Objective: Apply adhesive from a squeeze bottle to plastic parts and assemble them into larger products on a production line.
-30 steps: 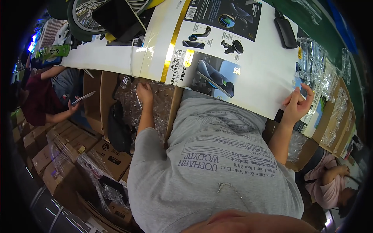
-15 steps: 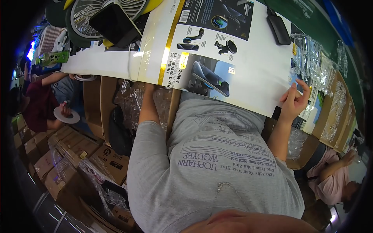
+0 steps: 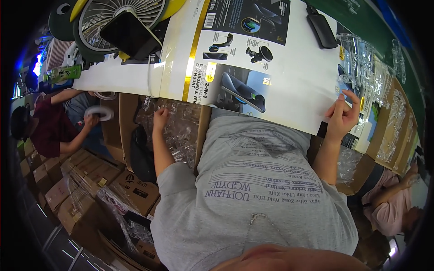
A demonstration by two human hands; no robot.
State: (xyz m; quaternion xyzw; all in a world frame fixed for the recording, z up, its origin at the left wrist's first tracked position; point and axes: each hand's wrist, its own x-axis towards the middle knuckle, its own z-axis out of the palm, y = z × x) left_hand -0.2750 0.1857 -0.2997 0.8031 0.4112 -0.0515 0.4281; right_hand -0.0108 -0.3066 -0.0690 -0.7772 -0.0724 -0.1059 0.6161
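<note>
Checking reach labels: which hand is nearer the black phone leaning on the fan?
Left. The left hand sits below the black phone, in the clear plastic trays; the right hand is far across the printed sheet.

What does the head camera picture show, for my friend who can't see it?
A person in a grey shirt reaches their left hand into a box of clear plastic trays, while their right hand pinches the edge of a big flat printed sheet on the table.
</note>
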